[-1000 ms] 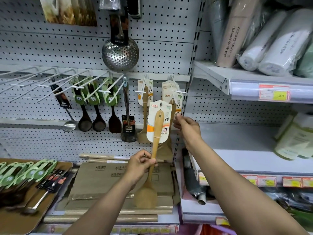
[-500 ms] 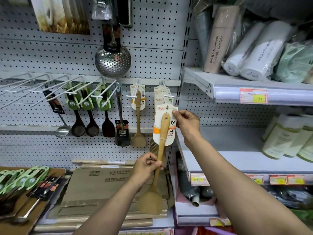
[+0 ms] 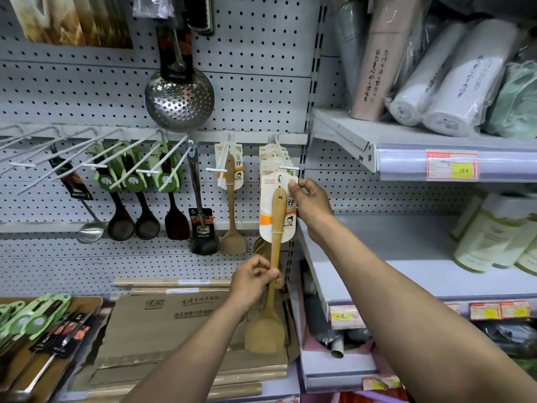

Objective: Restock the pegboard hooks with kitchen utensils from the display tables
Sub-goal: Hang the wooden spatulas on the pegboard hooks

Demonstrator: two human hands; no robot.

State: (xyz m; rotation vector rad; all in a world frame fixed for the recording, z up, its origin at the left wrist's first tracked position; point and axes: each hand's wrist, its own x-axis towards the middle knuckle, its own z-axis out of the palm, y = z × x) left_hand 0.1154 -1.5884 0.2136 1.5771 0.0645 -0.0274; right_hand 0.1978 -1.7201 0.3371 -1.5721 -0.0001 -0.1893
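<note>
I hold a wooden spatula upright in front of the pegboard. My left hand grips its handle low down, above the blade. My right hand pinches the upper right edge of its white label card. The card's hang hole sits just below the tip of a white hook that carries several more carded wooden spatulas. One further wooden spatula hangs on the hook to the left.
Dark ladles and a turner on green cards hang further left, with a steel skimmer above. Bare hooks jut out at far left. Carded utensils lie on a tray at lower left. Shelves with rolls stand at right.
Both hands have carried the spatula up and to the right, bringing its card from below the hook to just under the hook's tip.
</note>
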